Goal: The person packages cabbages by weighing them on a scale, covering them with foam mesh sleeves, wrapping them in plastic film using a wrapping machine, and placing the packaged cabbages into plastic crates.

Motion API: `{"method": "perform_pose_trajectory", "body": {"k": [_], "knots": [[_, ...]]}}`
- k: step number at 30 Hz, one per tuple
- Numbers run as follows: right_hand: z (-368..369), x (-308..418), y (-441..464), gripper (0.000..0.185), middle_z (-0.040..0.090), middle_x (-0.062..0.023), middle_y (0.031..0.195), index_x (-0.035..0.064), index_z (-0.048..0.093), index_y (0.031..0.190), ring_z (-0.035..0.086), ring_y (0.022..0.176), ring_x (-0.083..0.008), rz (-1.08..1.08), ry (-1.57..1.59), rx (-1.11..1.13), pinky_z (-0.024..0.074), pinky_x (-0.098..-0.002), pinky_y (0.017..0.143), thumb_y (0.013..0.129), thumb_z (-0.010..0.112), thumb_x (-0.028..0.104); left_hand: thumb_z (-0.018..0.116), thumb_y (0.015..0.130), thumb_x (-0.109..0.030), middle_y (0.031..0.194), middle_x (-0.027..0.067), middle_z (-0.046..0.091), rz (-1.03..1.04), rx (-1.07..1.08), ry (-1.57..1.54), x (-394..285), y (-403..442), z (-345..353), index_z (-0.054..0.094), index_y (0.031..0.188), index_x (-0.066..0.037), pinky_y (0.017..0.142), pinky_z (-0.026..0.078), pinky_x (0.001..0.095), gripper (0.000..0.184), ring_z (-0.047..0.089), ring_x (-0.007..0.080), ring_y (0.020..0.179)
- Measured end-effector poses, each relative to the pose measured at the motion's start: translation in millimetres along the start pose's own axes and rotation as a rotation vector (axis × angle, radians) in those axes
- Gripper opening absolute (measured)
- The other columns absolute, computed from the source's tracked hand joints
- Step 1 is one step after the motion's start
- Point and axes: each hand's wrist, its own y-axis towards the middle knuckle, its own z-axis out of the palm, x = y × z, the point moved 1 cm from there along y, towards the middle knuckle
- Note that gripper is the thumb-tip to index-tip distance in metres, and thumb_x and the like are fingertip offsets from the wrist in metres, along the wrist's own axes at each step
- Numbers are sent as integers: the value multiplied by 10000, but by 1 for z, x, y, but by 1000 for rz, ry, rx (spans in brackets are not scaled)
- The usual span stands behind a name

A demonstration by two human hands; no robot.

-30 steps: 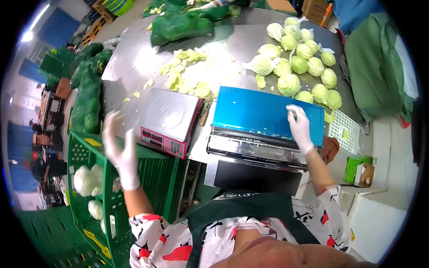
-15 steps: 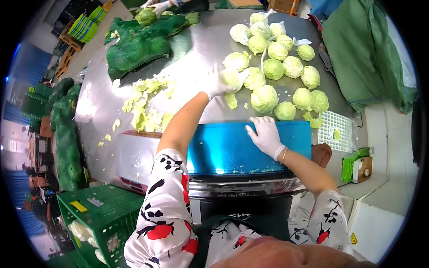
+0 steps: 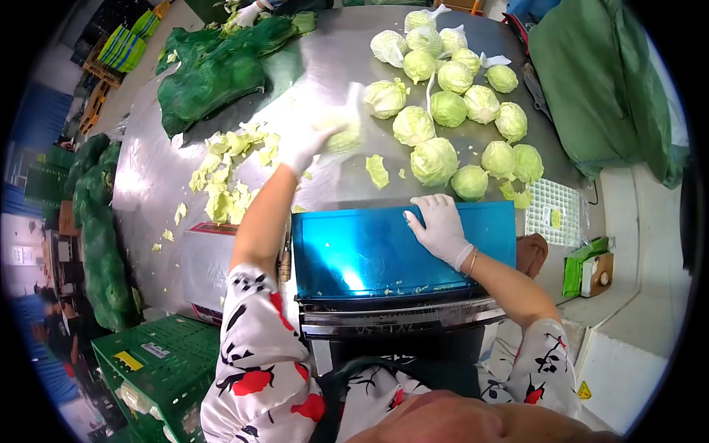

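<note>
My left hand (image 3: 309, 142), in a white glove and blurred by motion, is closed round a netted cabbage (image 3: 343, 139) above the metal table (image 3: 332, 44). My right hand (image 3: 442, 230), also gloved, lies with its fingers on the blue top (image 3: 347, 247) of the machine and holds nothing. Several pale green cabbages (image 3: 434, 161) sit on the table beyond the machine, some in white netting. Left of the machine is a scale (image 3: 210, 258), partly hidden by my left forearm. Loose leaves (image 3: 221, 199) are scattered behind the scale.
A green net sack (image 3: 214, 81) lies at the back left, with a co-worker's gloved hand (image 3: 247, 15) beside it. Green crates (image 3: 166, 362) stand at the lower left. To the right are a white grid tray (image 3: 554, 213), a small green box (image 3: 587, 267) and a large green sack (image 3: 605, 88).
My left hand has gone from above the scale to the netted cabbage, taken hold of it and moved it left. My right hand has shifted left on the blue top. The view has also shifted.
</note>
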Motion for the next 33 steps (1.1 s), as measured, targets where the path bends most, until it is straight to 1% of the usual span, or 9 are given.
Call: {"method": "perform_pose_trajectory", "body": {"k": [5,9,13,17,21,23,25,30,33], "knots": [[1,1,-2,319,639,-142,1025,26,620,1089,571,1008,-315,2,-16,-3,396,-428,947,939,581,304,676,904,-192,1219,83,637,252,-190,-179,-7,-158,-95,535,1305,8,936,493,311,470,620,170,1085],[2,4,-2,312,650,-142,985,29,640,1028,585,969,-312,-12,-32,-45,400,-422,935,938,574,321,728,855,-150,1182,138,635,176,-604,-109,27,-298,-133,500,1291,43,874,540,323,528,650,206,1016],[4,5,-5,275,647,-130,944,56,645,993,588,945,-313,-40,-64,-87,415,-434,881,931,588,317,832,772,-303,1114,168,658,-20,-929,342,75,-379,-142,515,1217,34,839,558,351,643,669,218,954],[9,7,-5,225,644,-121,914,76,646,987,580,914,-323,-72,-54,-134,423,-430,843,935,594,288,821,733,-476,1240,252,595,-39,-1105,393,114,-398,-159,357,1424,56,994,460,376,988,610,330,1121],[12,7,-7,253,654,-127,960,66,656,1034,586,944,-316,-74,-93,-128,425,-423,870,945,587,293,808,722,-405,1415,279,421,107,-1292,1020,54,-412,-95,271,1478,48,1143,238,522,1033,409,411,1329],[12,8,-7,258,658,-130,974,66,660,1039,588,953,-318,-47,-77,-115,426,-422,880,947,585,295,798,718,-363,1435,270,378,211,-1122,922,30,-423,-51,272,1476,23,1156,166,576,1000,329,415,1381],[14,7,-7,277,661,-139,990,62,663,1046,594,970,-326,-11,-93,-82,433,-424,889,960,568,307,815,704,-325,1386,250,428,460,-1024,1084,36,-422,-13,341,1416,38,1103,264,530,929,397,399,1314],[16,4,-7,290,662,-146,1005,55,658,1051,593,976,-330,-4,-96,-52,427,-427,905,970,551,312,760,789,-312,1447,202,395,552,-681,1086,29,-431,47,354,1440,2,1165,192,554,829,341,368,1392],[16,4,-8,282,661,-142,1006,56,659,1048,594,976,-331,-13,-98,-61,427,-426,904,968,552,304,758,789,-311,1462,202,379,585,-697,1088,28,-432,38,350,1445,1,1165,197,548,834,325,366,1401]]}}
